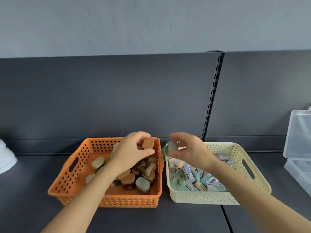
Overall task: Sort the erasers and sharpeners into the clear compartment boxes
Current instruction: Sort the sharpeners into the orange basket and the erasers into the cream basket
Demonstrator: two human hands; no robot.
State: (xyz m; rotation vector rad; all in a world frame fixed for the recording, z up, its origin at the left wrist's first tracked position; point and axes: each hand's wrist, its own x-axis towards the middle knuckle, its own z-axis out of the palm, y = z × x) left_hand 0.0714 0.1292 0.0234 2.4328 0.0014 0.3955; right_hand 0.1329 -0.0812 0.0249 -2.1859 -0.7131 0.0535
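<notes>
While left grip (131, 152) pinches an orange sharpener (148, 143) and right grip (190, 150) a green sharpener (169, 149) by the orange basket's (67, 182) far corner, fingertip holds may slip.

The left hand (131, 152) pinches an orange-topped sharpener (148, 143) above the orange basket (67, 174), which holds more sharpeners (134, 180). The right hand (191, 152) grips a green-topped sharpener (170, 149) over the gap between the baskets. The cream basket (202, 197) holds wrapped erasers (193, 180). Clear compartment boxes (297, 140) stand at the right edge, on the dark surface (168, 219).
</notes>
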